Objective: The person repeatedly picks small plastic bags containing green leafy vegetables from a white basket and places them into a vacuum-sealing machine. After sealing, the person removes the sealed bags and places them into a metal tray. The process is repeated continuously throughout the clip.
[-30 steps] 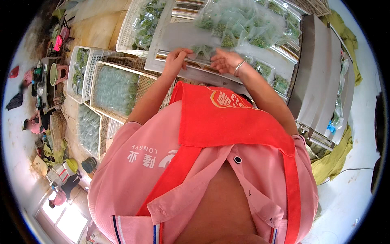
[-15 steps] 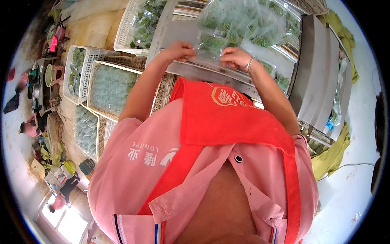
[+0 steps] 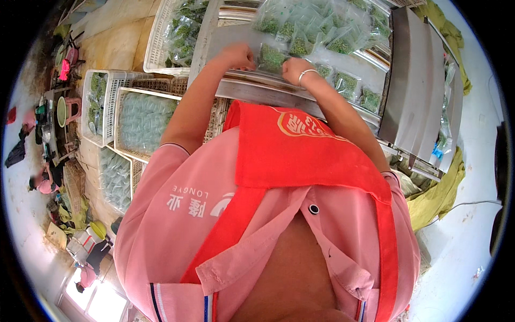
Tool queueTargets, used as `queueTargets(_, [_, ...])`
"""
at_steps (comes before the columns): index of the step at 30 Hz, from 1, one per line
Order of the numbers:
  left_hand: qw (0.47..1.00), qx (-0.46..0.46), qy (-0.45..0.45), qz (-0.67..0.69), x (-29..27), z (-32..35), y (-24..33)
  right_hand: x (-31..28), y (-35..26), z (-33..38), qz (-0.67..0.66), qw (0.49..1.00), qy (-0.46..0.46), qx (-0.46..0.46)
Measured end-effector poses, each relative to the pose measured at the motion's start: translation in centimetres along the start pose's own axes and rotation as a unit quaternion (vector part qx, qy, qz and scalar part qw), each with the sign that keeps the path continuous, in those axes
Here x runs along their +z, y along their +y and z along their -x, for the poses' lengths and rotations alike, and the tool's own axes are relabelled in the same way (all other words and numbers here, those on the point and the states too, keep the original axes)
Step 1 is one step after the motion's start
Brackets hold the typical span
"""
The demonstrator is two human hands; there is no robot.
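Observation:
A clear plastic bag of small green vegetable pieces [image 3: 272, 58] lies flat at the front edge of a metal machine bed [image 3: 228, 38], between my two hands. At its left front corner is my left hand [image 3: 237, 56], fingers curled together and slightly blurred. My right hand [image 3: 296, 71], wearing a bracelet at the wrist, has its fingers closed at the bag's right front corner. Beyond them rests a heap of similar filled bags [image 3: 316, 27]. To the right of my right hand, more filled bags [image 3: 346, 84] lie in a row along the front edge.
A raised metal lid [image 3: 410, 80] stands on the machine's right. To the left are a white crate of green bags [image 3: 185, 35], another crate packed with bags [image 3: 145, 121] and a white crate [image 3: 99, 107]. Several people are farther off at the left.
Both hands have lowered the bag from above the bed onto its front edge. My right hand has moved slightly left and turned knuckles up. The view has shifted a little.

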State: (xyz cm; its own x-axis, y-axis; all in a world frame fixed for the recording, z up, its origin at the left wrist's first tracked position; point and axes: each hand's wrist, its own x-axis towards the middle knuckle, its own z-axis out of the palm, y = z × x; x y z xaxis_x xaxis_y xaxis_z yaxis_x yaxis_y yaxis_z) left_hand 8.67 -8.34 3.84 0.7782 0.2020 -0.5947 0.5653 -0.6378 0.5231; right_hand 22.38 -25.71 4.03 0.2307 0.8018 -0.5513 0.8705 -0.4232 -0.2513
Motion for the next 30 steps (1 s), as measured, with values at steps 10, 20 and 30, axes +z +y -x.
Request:
queueTargets(10, [0.998, 0.024, -0.047, 0.018, 0.4, -2.4, 0.1, 0.8, -1.2, 5.3, -0.016, 0.988, 0.115, -0.099])
queueTargets(20, [0.909, 0.122, 0.350, 0.191, -4.4, -2.3, 1.0, 1.5, -0.1, 3.1, -0.176, 0.975, 0.061, -0.123])
queueTargets(30, [0.854, 0.027, 0.276, 0.440, 2.3, 6.1, -2.1, -1.5, -2.1, -1.2, -0.789, 0.591, -0.154, 0.068])
